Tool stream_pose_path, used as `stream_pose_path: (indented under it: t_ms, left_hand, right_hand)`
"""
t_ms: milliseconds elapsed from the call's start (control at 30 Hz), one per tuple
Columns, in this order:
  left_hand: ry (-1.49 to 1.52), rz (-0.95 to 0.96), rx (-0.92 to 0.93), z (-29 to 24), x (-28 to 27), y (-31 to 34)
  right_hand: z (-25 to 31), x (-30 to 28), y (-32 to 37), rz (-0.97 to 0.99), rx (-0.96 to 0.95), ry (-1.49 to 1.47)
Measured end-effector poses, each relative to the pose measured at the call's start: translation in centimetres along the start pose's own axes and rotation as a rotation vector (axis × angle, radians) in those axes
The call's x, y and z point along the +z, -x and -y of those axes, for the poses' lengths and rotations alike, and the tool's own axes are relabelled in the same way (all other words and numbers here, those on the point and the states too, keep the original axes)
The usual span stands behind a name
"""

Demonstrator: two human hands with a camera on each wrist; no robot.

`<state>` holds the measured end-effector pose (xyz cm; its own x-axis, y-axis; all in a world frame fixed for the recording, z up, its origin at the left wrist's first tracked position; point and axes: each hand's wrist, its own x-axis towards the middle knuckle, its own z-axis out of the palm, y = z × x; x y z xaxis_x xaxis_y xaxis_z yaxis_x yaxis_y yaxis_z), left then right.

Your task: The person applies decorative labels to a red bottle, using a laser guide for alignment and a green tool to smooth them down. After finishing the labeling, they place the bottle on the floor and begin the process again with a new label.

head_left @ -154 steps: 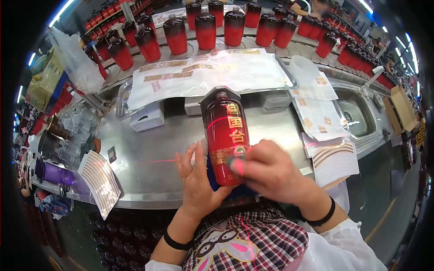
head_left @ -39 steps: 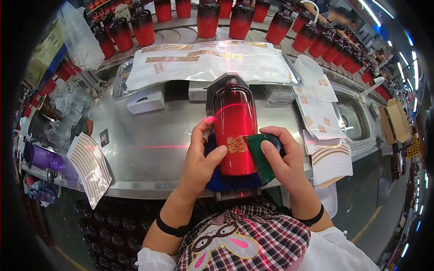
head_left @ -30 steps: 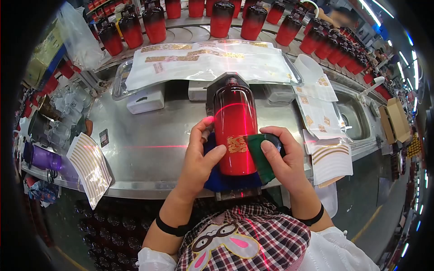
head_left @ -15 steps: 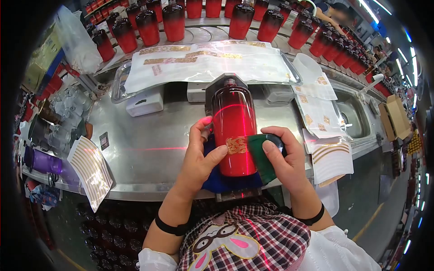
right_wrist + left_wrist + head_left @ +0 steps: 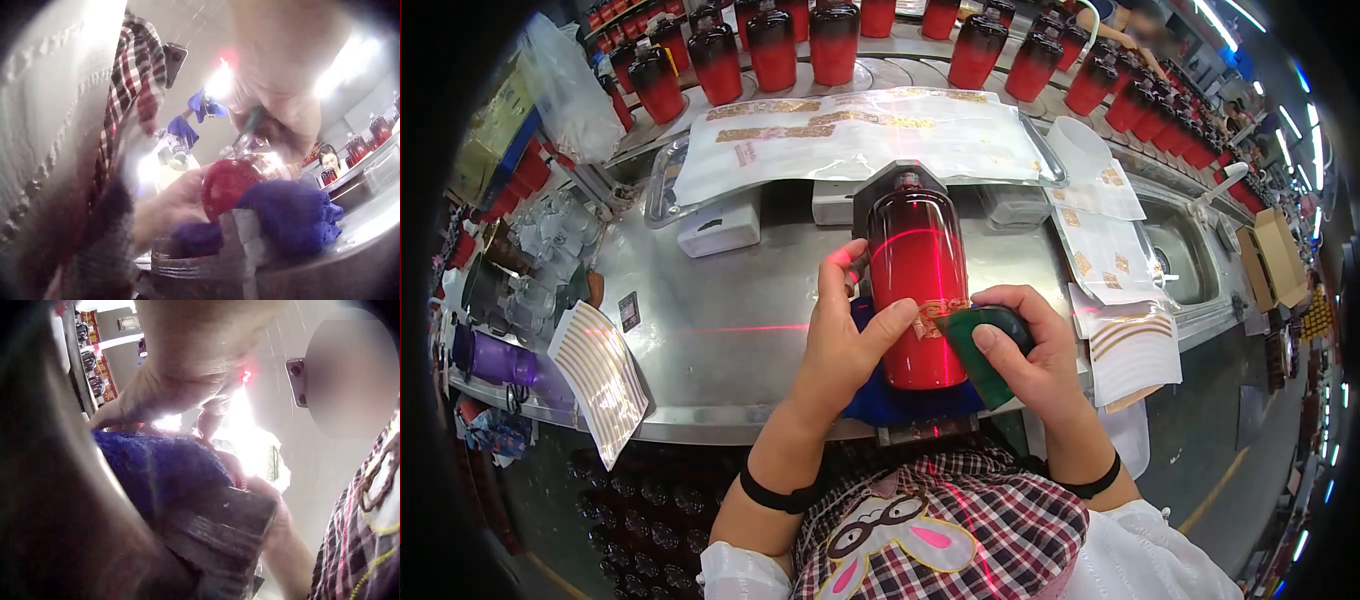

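Note:
A glossy red bottle [image 5: 912, 255] with a dark top lies in a dark cradle [image 5: 935, 178], neck away from the person, over blue cloth [image 5: 870, 408]. My left hand [image 5: 837, 345] holds its left side, the thumb on the left edge of a gold label [image 5: 930, 316] that looks wrinkled. My right hand [image 5: 1050, 360] grips a green scraper [image 5: 988, 365] with a dark rounded handle, its blade corner at the label's right part. In the left wrist view, the left hand [image 5: 187, 362] is above the cloth [image 5: 162, 469]. The right wrist view shows the bottle's base [image 5: 228, 186].
Sheets of gold decals [image 5: 800, 155] lie on a tray behind the bottle; more sheets [image 5: 1105, 255] are by the sink [image 5: 1190, 260]. A striped sheet [image 5: 600, 375] and a purple bottle [image 5: 500, 358] are at left. Several red bottles [image 5: 835, 45] line the conveyor; another person is behind it.
My left thumb has shifted right onto the label, which was flat before. The scraper has tilted, its blade corner now over the label. The conveyor bottles have moved right.

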<state>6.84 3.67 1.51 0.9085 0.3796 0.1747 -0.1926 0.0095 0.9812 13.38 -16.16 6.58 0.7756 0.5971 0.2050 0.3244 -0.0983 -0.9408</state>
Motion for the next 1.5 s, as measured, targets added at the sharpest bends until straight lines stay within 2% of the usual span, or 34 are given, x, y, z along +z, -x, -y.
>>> stream_pose_path:
  t_ms: [167,433,767,867,967,1167,1500]
  left_hand:
    - [0.136,0.016,-0.079,0.3,-0.2,0.6]
    - [0.134,0.003,-0.02,-0.3,0.7,1.6]
    - [0.138,0.003,-0.026,-0.5,0.8,1.6]
    - [0.1,-0.01,-0.006,-0.7,0.9,1.5]
    - [-0.027,-0.027,0.095,-0.5,0.8,1.3]
    - [-0.411,0.003,0.186,-2.1,0.1,0.9]
    - [-0.464,0.006,0.187,-2.4,0.4,0.7]
  right_hand:
    - [0.4,-0.2,-0.1,0.038,0.047,-0.022]
    - [2.4,0.6,-0.8,0.084,0.004,0.133]
    - [1.4,0.9,-0.9,0.08,-0.014,0.1]
    - [1.2,1.0,-0.8,0.078,0.004,0.065]
    - [1.2,1.0,-0.8,0.082,0.004,0.062]
    - [0.9,0.9,-0.8,0.083,0.001,0.075]
    - [1.0,0.8,-0.8,0.088,0.019,0.071]
